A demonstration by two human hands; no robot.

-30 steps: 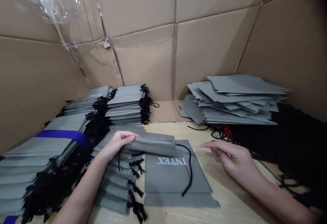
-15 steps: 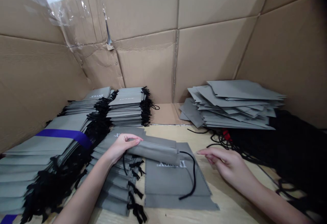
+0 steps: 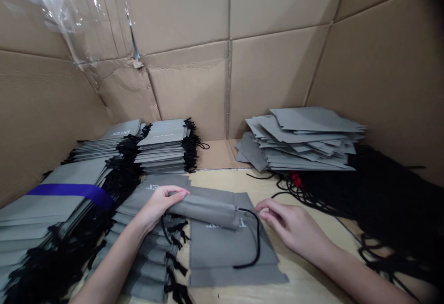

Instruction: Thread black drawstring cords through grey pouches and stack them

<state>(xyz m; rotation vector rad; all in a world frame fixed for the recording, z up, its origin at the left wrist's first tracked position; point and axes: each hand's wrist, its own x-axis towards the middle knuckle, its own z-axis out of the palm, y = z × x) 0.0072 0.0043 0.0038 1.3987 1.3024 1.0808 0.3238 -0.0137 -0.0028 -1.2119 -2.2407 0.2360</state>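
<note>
A grey drawstring pouch [image 3: 225,248] with white lettering lies flat on the wooden table, its top hem rolled up. My left hand [image 3: 160,204] is closed on the left end of that rolled hem. My right hand [image 3: 288,225] is at the hem's right end, fingertips pinched together where the black cord [image 3: 255,241] comes out. The cord loops down across the pouch. A second cord end hangs below my left hand.
Finished pouches with black cords are stacked at the left [image 3: 152,248], one stack wrapped in a purple band [image 3: 69,191]. More stacks [image 3: 166,144] stand at the back. Plain grey pouches [image 3: 301,140] are piled at the right beside loose black cords [image 3: 374,197]. Cardboard walls [image 3: 277,54] surround the table.
My right hand has moved left to the right end of the rolled hem and its fingers have closed at the cord. The hem has rolled further down over the lettering.
</note>
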